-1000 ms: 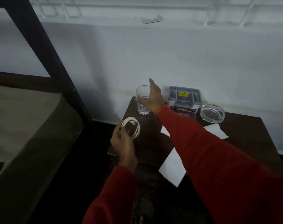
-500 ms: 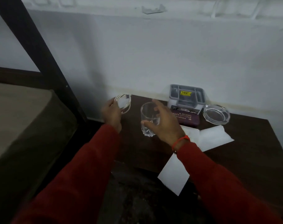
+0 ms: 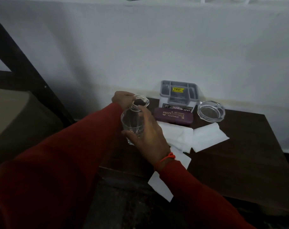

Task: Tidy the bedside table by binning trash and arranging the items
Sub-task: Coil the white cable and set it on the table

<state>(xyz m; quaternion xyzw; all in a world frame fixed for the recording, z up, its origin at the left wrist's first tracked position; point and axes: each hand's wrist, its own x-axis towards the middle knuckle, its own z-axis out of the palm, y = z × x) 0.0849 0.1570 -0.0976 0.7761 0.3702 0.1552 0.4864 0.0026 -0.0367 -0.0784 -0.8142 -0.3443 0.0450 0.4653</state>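
Note:
My right hand point(image 3: 148, 131) grips a clear drinking glass point(image 3: 132, 123) near the left front of the dark wooden bedside table point(image 3: 239, 162). Behind it, my left hand point(image 3: 122, 100) holds a coiled white cable point(image 3: 141, 100) at the table's back left corner. White tissues point(image 3: 206, 138) lie spread over the middle of the table, and one sheet point(image 3: 162, 187) hangs over the front edge. A maroon spectacle case point(image 3: 173, 116) lies in front of a grey organiser box point(image 3: 179, 95). A glass ashtray point(image 3: 210, 111) sits to its right.
A white wall point(image 3: 157, 47) rises right behind the table. A dark bed post point(image 3: 24, 71) slants at the left, with the bed's beige mattress point(image 3: 11, 116) beside it. The floor in front of the table is dark.
My left hand carried the coiled cable from the table's front up to the back left corner. My right hand brought the glass from the back left toward the front.

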